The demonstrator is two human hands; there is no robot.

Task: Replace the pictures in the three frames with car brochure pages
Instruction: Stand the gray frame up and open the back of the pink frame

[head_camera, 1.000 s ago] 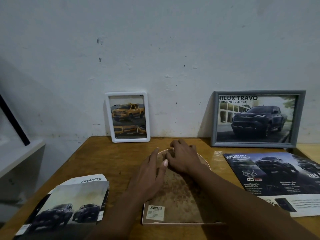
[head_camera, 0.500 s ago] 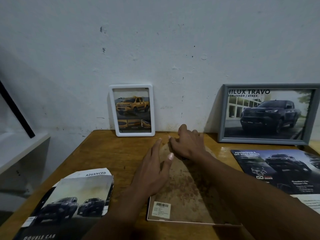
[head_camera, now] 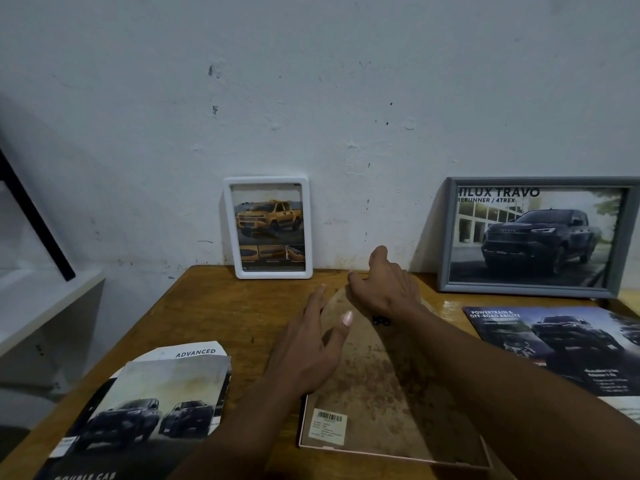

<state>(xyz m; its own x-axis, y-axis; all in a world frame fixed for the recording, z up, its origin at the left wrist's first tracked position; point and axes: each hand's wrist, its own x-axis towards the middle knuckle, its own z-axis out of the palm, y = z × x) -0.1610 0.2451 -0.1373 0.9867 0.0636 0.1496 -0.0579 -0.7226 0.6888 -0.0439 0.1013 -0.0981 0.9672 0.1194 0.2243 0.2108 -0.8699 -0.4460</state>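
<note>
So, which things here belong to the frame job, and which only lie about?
Job: white frame; grey frame; face-down frame under left hand and right hand; brochure pages.
Lying about: white shelf; black bar.

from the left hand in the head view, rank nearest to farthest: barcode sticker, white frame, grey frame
From the left hand:
1. Barcode sticker, just below it on the face-down frame's backing.
2. White frame, against the wall, up and slightly left.
3. Grey frame, far right against the wall.
</note>
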